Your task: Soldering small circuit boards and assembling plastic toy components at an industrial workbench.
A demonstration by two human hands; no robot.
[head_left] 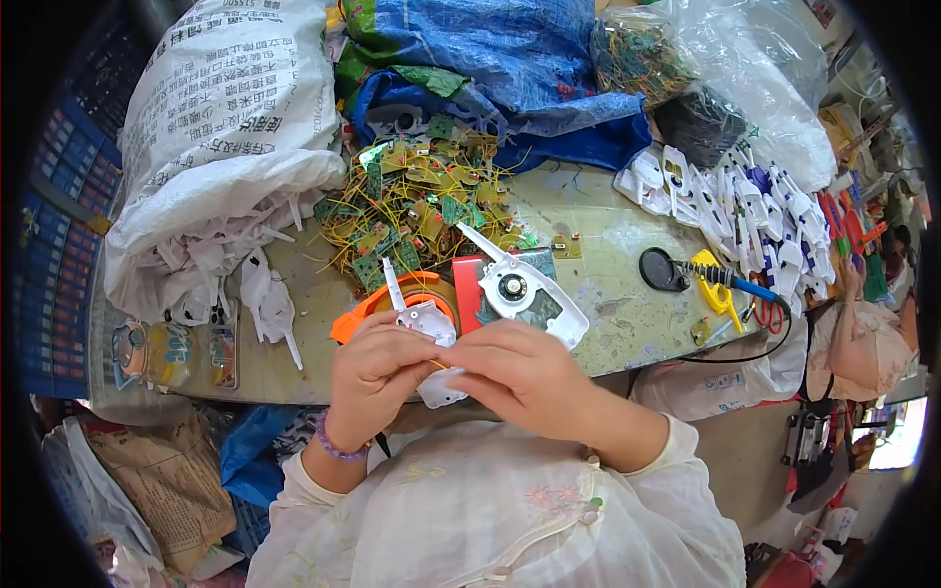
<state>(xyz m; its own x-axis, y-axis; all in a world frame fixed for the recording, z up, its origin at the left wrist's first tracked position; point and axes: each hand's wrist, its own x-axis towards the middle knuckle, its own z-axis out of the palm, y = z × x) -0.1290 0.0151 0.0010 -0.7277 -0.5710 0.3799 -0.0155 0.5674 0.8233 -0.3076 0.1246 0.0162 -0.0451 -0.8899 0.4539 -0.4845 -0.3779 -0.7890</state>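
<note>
Close in front of my body, my left hand (pixel 377 377) is closed around a white plastic casing (pixel 428 318). The casing's narrow handle points away from me, and its lower end shows below my fingers. My right hand (pixel 524 377) meets the left over the casing, thumb and fingers pinched together; whatever they grip is hidden. A short orange-yellow strand (pixel 438 365) shows between the two hands. Just beyond, a second white casing (pixel 561 312) with a round black speaker (pixel 513 286) fitted in it lies across a red box (pixel 467 284).
An orange tape dispenser (pixel 349 324) stands behind my left hand. Beyond it rises a heap of green circuit boards with yellow wires (pixel 421 211). At right are a blue-handled soldering iron (pixel 757 288), its yellow stand (pixel 718 290) and piled white casings (pixel 760 211). A white sack (pixel 230 108) of parts leans at left.
</note>
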